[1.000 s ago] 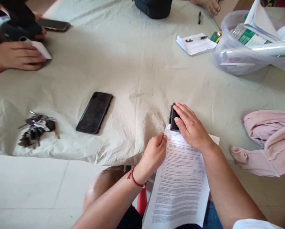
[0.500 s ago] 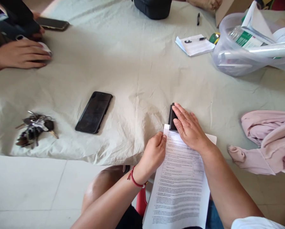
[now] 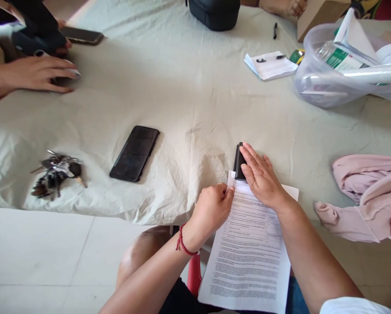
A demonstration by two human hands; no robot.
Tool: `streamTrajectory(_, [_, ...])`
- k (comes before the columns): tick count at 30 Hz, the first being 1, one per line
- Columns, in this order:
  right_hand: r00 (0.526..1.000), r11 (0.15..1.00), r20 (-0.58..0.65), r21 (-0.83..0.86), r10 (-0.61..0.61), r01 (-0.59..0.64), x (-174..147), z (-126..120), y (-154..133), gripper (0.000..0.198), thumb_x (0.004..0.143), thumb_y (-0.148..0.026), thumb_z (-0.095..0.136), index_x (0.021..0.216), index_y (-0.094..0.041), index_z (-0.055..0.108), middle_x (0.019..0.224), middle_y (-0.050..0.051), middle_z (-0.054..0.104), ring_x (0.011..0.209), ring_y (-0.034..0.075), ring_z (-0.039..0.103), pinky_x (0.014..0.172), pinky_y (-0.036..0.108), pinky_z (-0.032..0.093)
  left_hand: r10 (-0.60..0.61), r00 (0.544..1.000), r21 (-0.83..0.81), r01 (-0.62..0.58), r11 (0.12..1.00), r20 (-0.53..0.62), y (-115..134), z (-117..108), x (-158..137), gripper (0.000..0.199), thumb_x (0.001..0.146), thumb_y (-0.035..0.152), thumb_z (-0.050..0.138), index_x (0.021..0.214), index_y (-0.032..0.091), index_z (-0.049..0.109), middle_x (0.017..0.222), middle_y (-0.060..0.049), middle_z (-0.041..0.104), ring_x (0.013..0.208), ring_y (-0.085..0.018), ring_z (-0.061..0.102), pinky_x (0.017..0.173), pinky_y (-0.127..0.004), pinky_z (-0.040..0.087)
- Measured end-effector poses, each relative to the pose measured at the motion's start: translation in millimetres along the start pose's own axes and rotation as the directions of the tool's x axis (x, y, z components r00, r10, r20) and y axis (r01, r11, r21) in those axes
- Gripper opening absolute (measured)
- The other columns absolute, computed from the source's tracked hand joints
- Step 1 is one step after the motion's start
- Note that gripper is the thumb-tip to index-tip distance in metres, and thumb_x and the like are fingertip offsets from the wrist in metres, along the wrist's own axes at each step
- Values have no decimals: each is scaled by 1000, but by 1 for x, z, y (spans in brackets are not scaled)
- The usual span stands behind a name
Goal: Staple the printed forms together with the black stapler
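Note:
Printed sheets of paper (image 3: 247,253) hang over the table's near edge toward my lap, with their top end on the cloth. My left hand (image 3: 213,203) pinches their upper left edge between thumb and curled fingers. A black stapler (image 3: 239,162) sits across the top left corner of the sheets. Over it lies my right hand (image 3: 262,179), fingers and thumb pressing on its top, the palm resting toward the paper. The stapler's right side and its jaw are hidden by this hand.
Left of my hands lie a black phone (image 3: 134,153) and a bunch of keys (image 3: 58,173). Pink cloth (image 3: 372,196) is at right, below a clear plastic basket (image 3: 326,93) and a notepad (image 3: 273,67). Another person's hand (image 3: 38,74) rests on a mouse at upper left.
The view has shifted slightly, moving most things a little right. My left hand stays on the sheets' edge and my right hand on the stapler. The sheets' lower edge now shows.

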State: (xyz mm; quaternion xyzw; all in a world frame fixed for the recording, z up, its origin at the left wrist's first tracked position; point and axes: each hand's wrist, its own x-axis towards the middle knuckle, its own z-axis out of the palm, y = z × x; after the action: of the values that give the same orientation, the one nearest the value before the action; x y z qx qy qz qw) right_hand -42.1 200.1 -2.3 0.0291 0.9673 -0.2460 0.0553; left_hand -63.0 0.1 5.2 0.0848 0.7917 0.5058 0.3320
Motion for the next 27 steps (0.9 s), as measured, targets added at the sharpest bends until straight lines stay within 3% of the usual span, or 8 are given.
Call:
streamTrajectory(7, [1000,1000,23,18,18,-18,0,-2,-3,62,118,-50,25,176,-30,35,185,11,30,172,31,33,136,76,19,67,997,10,-67,998,-23,-5,-2,2,40,100,34,51,62,24,42,57,4,39,56,-14,29,60,-33,23])
streamTrajectory(14, [998,999,54,-35,32,-30,0,-3,-5,65,117,-51,23,176,-28,35,186,9,29,172,30,33,137,74,21,4,999,109,1,994,-50,-4,-6,12,35,99,24,55,64,21,50,58,4,49,57,-12,35,61,-31,29])
streamTrajectory(18, [1000,1000,-6,-15,6,-6,-1,-1,-5,64,117,-51,26,174,-26,41,184,10,35,169,31,38,137,73,26,-48,997,105,54,993,-64,-3,-5,11,35,98,20,56,63,21,52,53,5,49,53,-11,38,59,-30,30])
streamTrajectory(24, [992,995,-101,56,-74,79,3,-4,-2,61,117,-49,36,165,-17,55,177,15,46,166,30,44,137,56,36,-118,993,23,119,993,-23,3,-7,8,38,99,17,55,61,22,53,48,5,58,47,-11,47,55,-27,37])
streamTrajectory(27, [993,996,-96,39,-73,77,3,-4,-2,60,117,-48,36,166,-19,55,177,15,47,167,31,43,137,60,35,-128,991,26,128,991,-28,5,-9,8,41,99,16,55,59,22,52,47,5,58,47,-11,48,54,-26,37])
